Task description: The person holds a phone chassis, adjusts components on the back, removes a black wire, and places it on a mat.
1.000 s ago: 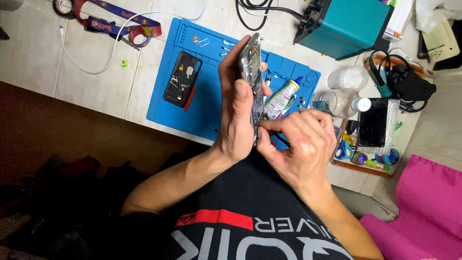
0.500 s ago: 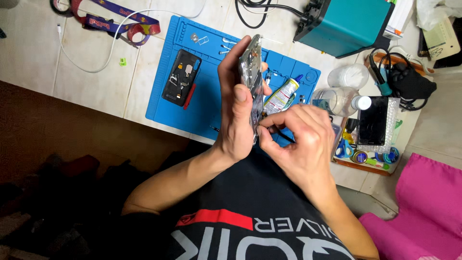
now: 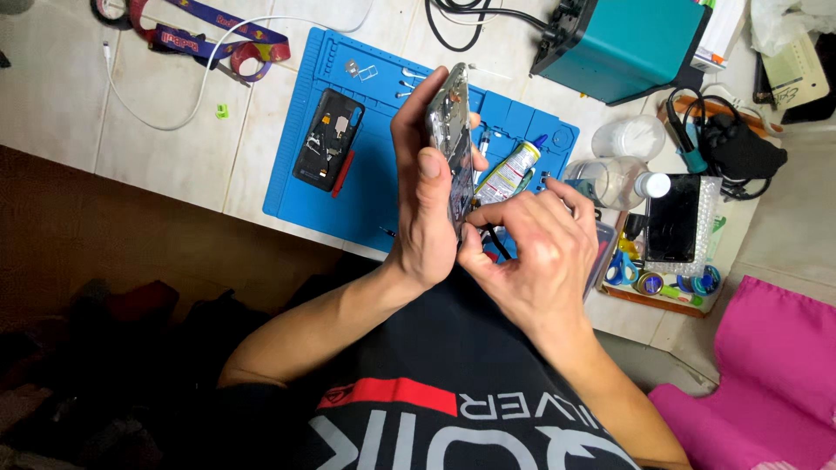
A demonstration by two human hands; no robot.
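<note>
Left hand grip clamps phone frame edge-on above blue mat; right hand grip pinches thin dark tool at lower edge.

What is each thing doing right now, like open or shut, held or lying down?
Phone: opened, held on edge by left hand.
Right hand: pinching a thin tool at the phone's lower edge.
Back cover: off, flat on blue mat.
Glue tube: capped, lying down.
Jar: on its side.
</note>
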